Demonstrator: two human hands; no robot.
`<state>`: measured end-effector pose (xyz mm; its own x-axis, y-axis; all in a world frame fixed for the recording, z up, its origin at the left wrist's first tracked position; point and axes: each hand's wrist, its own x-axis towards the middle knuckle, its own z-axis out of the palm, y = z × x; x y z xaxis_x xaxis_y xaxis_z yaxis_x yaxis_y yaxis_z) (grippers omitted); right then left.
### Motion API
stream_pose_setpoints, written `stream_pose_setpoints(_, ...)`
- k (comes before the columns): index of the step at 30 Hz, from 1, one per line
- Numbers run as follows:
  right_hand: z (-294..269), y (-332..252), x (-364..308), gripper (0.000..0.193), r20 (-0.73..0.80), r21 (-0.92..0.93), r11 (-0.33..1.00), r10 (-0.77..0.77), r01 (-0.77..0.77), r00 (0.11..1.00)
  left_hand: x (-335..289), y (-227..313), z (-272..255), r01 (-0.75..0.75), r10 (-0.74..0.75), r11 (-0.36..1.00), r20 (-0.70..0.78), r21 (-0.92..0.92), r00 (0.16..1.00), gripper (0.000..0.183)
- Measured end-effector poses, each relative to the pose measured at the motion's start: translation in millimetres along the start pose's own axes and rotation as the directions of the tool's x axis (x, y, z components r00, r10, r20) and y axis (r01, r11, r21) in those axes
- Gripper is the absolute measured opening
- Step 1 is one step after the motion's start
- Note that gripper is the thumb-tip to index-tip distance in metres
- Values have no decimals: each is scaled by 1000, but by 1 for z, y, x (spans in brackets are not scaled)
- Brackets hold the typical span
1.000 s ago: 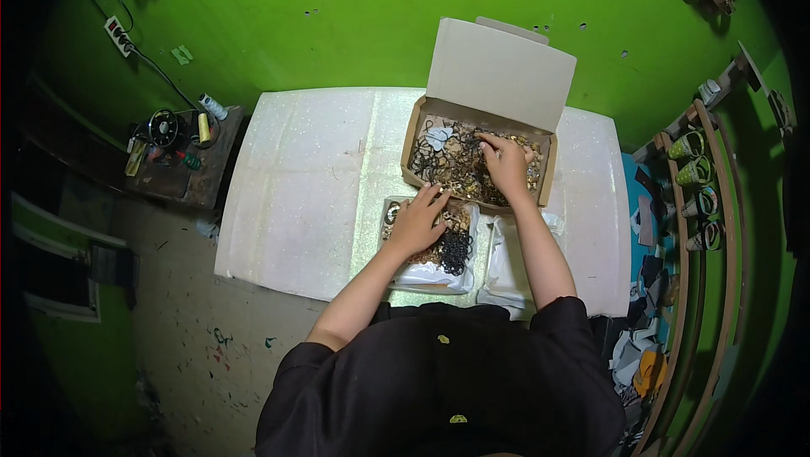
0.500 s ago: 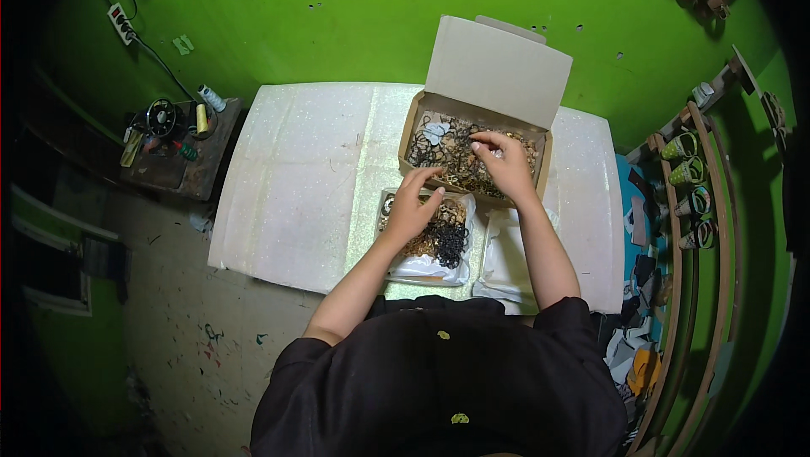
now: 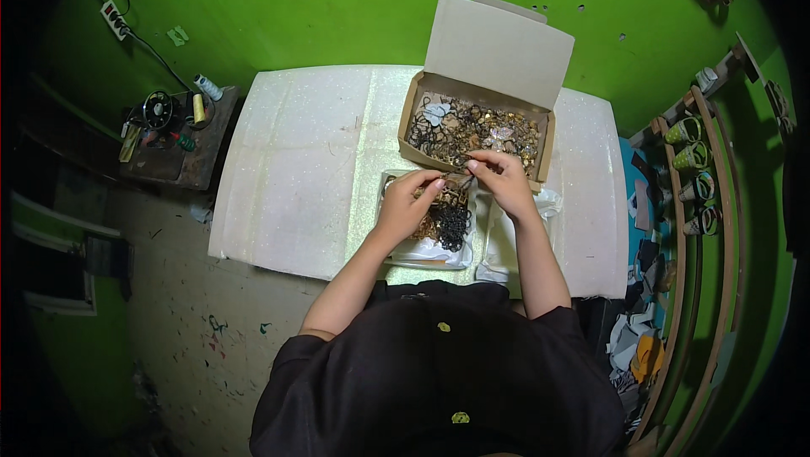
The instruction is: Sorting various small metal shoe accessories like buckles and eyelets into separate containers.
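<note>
An open cardboard box [image 3: 412,116] full of small metal and dark fittings stands at the back of the white table [image 3: 295,170]. In front of it lies a clear plastic bag [image 3: 422,250] holding more gold and black fittings. My left hand [image 3: 407,205] hovers over the bag, fingertips pinched on a small fitting [image 3: 456,179]. My right hand [image 3: 503,180] meets it from the right, at the box's front edge, pinching the same small piece.
A second clear bag [image 3: 498,246] lies to the right of the first. The box's lid [image 3: 498,50] stands upright against the green wall. A small side table [image 3: 173,140] with thread spools and tools stands on the left. Curved shelves [image 3: 696,204] with footwear line the right.
My right hand has come out of the box toward me. My left hand has lifted off the bag, and both now meet on a small piece.
</note>
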<state>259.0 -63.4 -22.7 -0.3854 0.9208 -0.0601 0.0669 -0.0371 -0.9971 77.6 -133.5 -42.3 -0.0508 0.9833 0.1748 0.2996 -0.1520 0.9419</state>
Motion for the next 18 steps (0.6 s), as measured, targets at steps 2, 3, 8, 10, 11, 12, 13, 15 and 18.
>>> stream_pose_setpoints(2,-3,11,-8,24,-30,47,999,3,-2,1000,-2,3,-5,-123,127,983,-16,134,992,21)
stream_pose_setpoints(3,-4,17,-11,24,-55,92,996,4,1,998,-3,6,-7,-119,122,984,-13,134,992,21)
stream_pose_setpoints(8,-10,34,-28,24,-138,108,994,44,-29,989,-8,12,-16,-171,184,973,-79,154,980,18)
stream_pose_setpoints(10,-12,40,-34,24,-160,129,991,62,-41,985,-8,12,-21,-186,201,970,-83,159,976,18)
stream_pose_setpoints(11,-12,42,-38,24,-178,149,988,75,-49,981,-10,12,-23,-179,193,971,-75,158,978,18)
stream_pose_setpoints(12,-14,43,-41,24,-176,141,988,87,-62,981,-10,12,-24,-191,203,971,-74,145,976,18)
stream_pose_setpoints(13,-15,43,-43,24,-181,147,987,97,-71,979,-11,11,-25,-202,213,971,-73,131,974,17)
stream_pose_setpoints(15,-17,36,-48,24,-189,87,994,86,-70,978,-14,9,-27,-172,180,979,-68,105,981,17)
stream_pose_setpoints(18,-21,40,-53,24,-225,77,995,79,-63,971,-19,5,-25,-147,148,986,3,72,989,17)
